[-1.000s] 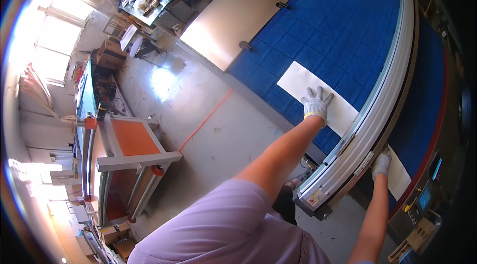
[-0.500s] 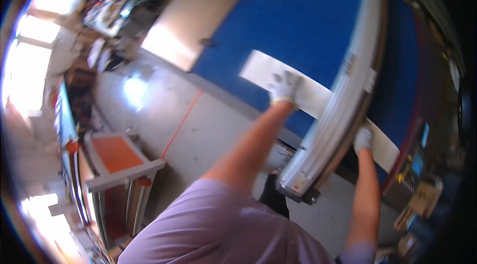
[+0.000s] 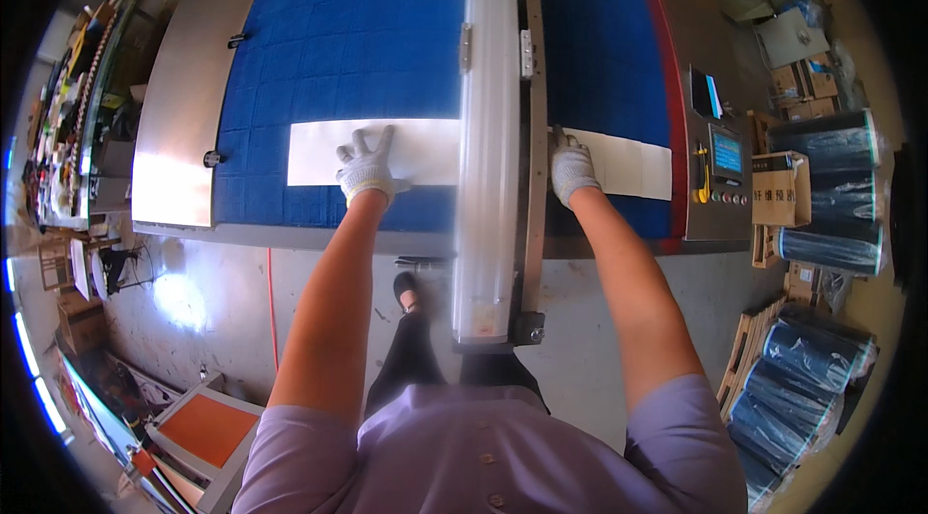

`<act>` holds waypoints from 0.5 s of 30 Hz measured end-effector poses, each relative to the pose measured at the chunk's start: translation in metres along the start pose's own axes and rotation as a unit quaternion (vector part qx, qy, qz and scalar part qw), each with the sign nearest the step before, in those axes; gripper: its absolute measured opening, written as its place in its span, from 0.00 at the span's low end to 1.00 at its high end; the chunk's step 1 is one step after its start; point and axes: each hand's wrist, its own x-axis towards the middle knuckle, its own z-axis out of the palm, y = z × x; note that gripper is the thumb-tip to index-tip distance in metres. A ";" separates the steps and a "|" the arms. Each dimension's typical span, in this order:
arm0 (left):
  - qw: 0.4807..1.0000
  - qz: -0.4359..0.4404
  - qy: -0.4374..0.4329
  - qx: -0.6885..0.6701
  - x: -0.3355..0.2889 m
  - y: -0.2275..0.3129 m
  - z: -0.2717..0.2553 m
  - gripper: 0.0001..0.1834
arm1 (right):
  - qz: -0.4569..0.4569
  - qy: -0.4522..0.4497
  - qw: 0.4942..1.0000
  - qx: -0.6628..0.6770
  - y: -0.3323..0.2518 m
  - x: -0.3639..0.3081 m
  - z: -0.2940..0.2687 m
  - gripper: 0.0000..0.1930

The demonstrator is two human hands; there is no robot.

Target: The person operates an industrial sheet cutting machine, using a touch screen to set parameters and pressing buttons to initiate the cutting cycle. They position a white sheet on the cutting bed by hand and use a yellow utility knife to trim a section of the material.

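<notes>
A long white strip (image 3: pixel 425 152) of flat sheet material lies across a blue bed (image 3: pixel 348 40), passing beneath a pale metal crossbeam (image 3: pixel 488 224). Left of the beam, my left hand (image 3: pixel 366 171), in a whitish knit glove, rests flat on the strip with its fingers spread. On the other side, my gloved right hand (image 3: pixel 574 169) touches the strip close to the beam, its fingers stretched forward and slightly bent. Beyond it the strip's right part (image 3: pixel 628 166) reaches almost to the red border (image 3: pixel 677 127) of the bed. The beam hides the strip's middle.
A control panel (image 3: pixel 727 154) with a screen and buttons stands right of the bed, yellow-handled tools beside it. Cardboard boxes (image 3: pixel 781 189) and plastic-wrapped dark rolls (image 3: pixel 802 369) line the right. Black clips (image 3: pixel 213 159) sit along the left metal plate (image 3: pixel 179 127). An orange-topped cart (image 3: pixel 208 427) is lower left.
My view has turned and levelled, so the beam now runs upright. Both hands remain on the white strip, one either side of the beam.
</notes>
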 end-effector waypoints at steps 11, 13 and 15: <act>1.000 0.005 0.009 0.008 0.000 -0.002 0.001 0.61 | 0.041 -0.027 0.996 -0.079 -0.013 0.010 0.011 0.29; 1.000 -0.006 0.006 0.011 -0.003 0.005 -0.002 0.61 | 0.051 -0.092 0.994 0.035 -0.008 0.008 -0.011 0.30; 1.000 0.000 0.012 0.022 0.003 0.010 0.005 0.61 | 0.067 -0.038 0.994 0.080 0.002 0.012 0.017 0.30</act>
